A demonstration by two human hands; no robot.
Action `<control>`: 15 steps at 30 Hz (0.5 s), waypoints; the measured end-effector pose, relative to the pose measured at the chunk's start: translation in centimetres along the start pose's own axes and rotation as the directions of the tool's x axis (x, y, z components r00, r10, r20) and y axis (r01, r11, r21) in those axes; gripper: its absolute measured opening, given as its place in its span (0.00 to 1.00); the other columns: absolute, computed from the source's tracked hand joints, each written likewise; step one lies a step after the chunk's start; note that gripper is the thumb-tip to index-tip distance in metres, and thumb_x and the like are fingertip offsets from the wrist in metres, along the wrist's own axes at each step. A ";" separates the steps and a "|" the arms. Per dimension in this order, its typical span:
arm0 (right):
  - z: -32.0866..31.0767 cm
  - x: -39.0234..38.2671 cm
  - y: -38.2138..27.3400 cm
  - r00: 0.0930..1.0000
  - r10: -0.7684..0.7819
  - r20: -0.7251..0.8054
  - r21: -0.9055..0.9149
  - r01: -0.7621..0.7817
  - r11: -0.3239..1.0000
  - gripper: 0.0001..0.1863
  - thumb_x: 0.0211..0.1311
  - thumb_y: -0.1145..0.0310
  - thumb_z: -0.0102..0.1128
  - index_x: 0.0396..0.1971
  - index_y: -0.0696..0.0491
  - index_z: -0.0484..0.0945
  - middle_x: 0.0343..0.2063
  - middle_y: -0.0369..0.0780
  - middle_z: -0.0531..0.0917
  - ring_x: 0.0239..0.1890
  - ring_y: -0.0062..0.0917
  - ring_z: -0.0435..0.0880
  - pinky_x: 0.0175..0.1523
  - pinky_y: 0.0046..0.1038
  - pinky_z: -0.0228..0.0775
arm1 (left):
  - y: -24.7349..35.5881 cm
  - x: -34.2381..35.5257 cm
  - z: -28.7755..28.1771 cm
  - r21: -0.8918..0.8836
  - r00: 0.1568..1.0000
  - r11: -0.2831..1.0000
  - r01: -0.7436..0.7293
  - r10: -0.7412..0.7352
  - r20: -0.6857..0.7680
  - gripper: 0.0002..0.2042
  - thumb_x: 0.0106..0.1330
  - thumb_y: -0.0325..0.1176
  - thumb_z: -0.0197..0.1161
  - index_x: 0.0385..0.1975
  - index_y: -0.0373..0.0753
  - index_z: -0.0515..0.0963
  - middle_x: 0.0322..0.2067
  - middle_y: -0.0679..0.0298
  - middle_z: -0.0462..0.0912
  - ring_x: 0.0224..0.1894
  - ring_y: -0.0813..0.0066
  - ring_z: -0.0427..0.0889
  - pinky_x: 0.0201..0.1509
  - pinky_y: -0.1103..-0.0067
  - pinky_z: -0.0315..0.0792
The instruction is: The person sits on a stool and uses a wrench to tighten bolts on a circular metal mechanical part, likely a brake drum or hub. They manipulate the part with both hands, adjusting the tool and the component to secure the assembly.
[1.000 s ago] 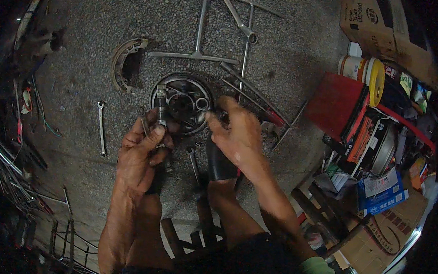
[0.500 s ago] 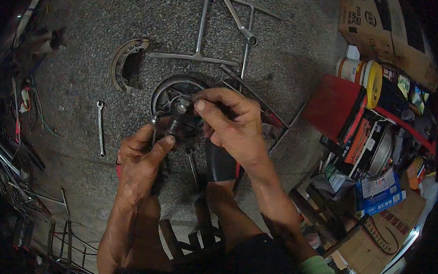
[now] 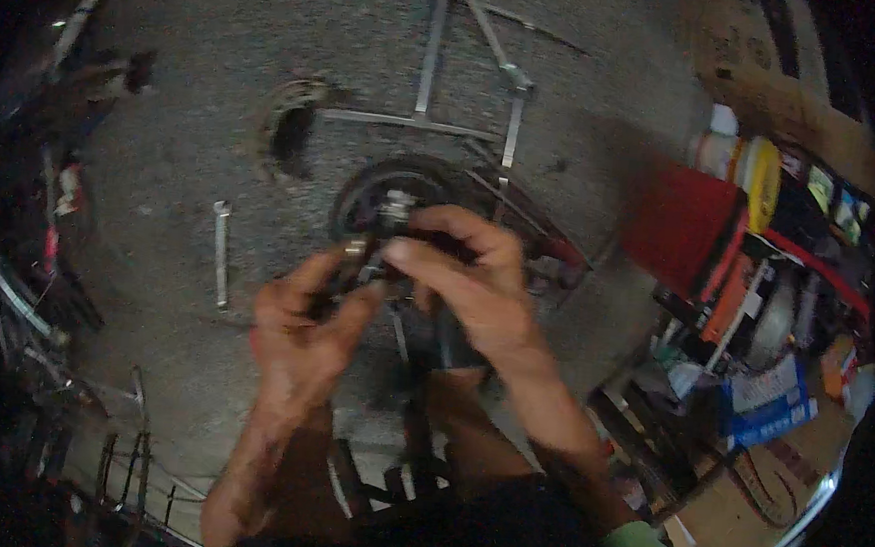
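Note:
Above the floor in front of my knees, both my hands meet around a dark cylindrical metal part with a silvery end (image 3: 395, 208); motion blur hides its exact kind. My left hand (image 3: 303, 336) is closed, thumb and fingers gripping it from the lower left. A small brassy, ring-like piece (image 3: 356, 248) shows at its fingertips. My right hand (image 3: 482, 286) is closed too, its thumb and bent fingers pinching at the part's side; what lies between them is hidden. Behind the hands is a small wheel with a dark tyre (image 3: 396, 168), partly covered.
A curved brake shoe (image 3: 278, 128) lies left of the wheel, a wrench (image 3: 221, 255) nearer. Beyond are T-shaped metal bars (image 3: 430, 68). At right stand a red box (image 3: 683, 223), a yellow-rimmed bucket (image 3: 762, 183) and cardboard (image 3: 760, 73). Metal scraps (image 3: 16, 288) line the left.
The view has shifted slightly, moving the surroundings rightward. My left hand has come closer to the right. My right thumb has moved down along the part, from near its silvery end.

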State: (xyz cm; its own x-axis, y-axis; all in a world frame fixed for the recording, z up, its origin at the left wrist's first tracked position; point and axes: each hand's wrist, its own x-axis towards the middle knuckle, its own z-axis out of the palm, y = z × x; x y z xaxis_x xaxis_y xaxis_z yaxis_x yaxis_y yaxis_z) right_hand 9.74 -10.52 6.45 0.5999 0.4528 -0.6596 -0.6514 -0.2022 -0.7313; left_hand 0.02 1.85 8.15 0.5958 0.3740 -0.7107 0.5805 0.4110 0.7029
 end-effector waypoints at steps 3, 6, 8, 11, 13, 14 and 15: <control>-0.8 -0.2 0.8 0.999 0.038 -0.016 0.014 -0.038 0.999 0.12 0.55 0.69 0.68 0.38 0.57 0.79 0.25 0.32 0.80 0.22 0.11 0.73 0.25 0.16 0.64 | -1.3 0.1 0.4 0.020 0.999 1.000 -0.022 0.021 0.039 0.17 0.56 0.23 0.64 0.47 0.29 0.76 0.42 0.54 0.83 0.43 0.76 0.80 0.47 0.81 0.72; -0.4 -0.5 0.6 0.992 0.020 -0.123 0.051 -0.014 0.999 0.14 0.53 0.68 0.67 0.37 0.59 0.78 0.23 0.34 0.79 0.20 0.14 0.74 0.24 0.17 0.65 | -0.9 0.6 0.5 0.148 0.962 0.950 -0.274 0.270 0.050 0.15 0.53 0.23 0.67 0.42 0.34 0.79 0.33 0.66 0.83 0.35 0.81 0.78 0.40 0.82 0.72; -0.2 -0.4 0.9 0.992 0.020 -0.121 0.054 -0.014 0.998 0.14 0.53 0.68 0.67 0.37 0.59 0.78 0.22 0.34 0.79 0.19 0.15 0.74 0.24 0.18 0.65 | -0.7 0.7 0.5 0.091 0.964 0.959 -0.267 0.265 0.037 0.14 0.52 0.23 0.67 0.41 0.35 0.79 0.33 0.67 0.83 0.35 0.83 0.78 0.40 0.83 0.72; 0.2 -0.5 0.6 0.988 0.043 -0.151 0.052 -0.035 0.998 0.15 0.52 0.66 0.67 0.37 0.58 0.77 0.20 0.34 0.78 0.18 0.16 0.73 0.24 0.20 0.65 | -1.3 1.1 0.2 -0.014 0.973 0.974 -0.225 0.226 0.039 0.13 0.52 0.24 0.68 0.39 0.35 0.78 0.31 0.68 0.83 0.34 0.84 0.78 0.40 0.83 0.72; -0.1 -0.3 1.3 0.991 0.059 -0.124 0.070 -0.051 0.996 0.15 0.52 0.66 0.67 0.36 0.58 0.77 0.20 0.34 0.78 0.18 0.17 0.73 0.24 0.21 0.65 | -1.3 1.1 -0.1 0.008 0.965 0.966 -0.258 0.258 0.049 0.13 0.52 0.25 0.68 0.38 0.36 0.78 0.30 0.68 0.83 0.33 0.85 0.78 0.39 0.84 0.72; 0.2 -0.2 1.4 0.987 0.052 -0.152 0.050 -0.045 0.998 0.15 0.53 0.64 0.67 0.37 0.57 0.78 0.20 0.34 0.78 0.18 0.15 0.72 0.24 0.21 0.65 | -1.3 1.2 -0.3 0.038 0.979 0.979 -0.201 0.198 0.052 0.13 0.52 0.25 0.68 0.38 0.36 0.78 0.28 0.70 0.82 0.32 0.85 0.77 0.38 0.84 0.71; 0.7 -0.4 1.4 0.988 0.057 -0.144 0.021 -0.055 0.998 0.16 0.52 0.63 0.67 0.37 0.57 0.78 0.20 0.33 0.78 0.18 0.15 0.72 0.24 0.21 0.65 | -1.3 1.2 -0.5 0.017 0.986 0.987 -0.162 0.161 0.042 0.13 0.52 0.26 0.68 0.37 0.36 0.78 0.28 0.70 0.82 0.31 0.85 0.76 0.37 0.84 0.71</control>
State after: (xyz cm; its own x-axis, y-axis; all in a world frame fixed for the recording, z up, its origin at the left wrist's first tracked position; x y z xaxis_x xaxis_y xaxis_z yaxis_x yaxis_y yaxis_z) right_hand 8.29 -10.40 5.77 0.6221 0.3108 -0.7186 -0.6931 -0.2082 -0.6901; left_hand -0.29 2.17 6.33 0.7047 0.3998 -0.5862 0.4856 0.3305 0.8093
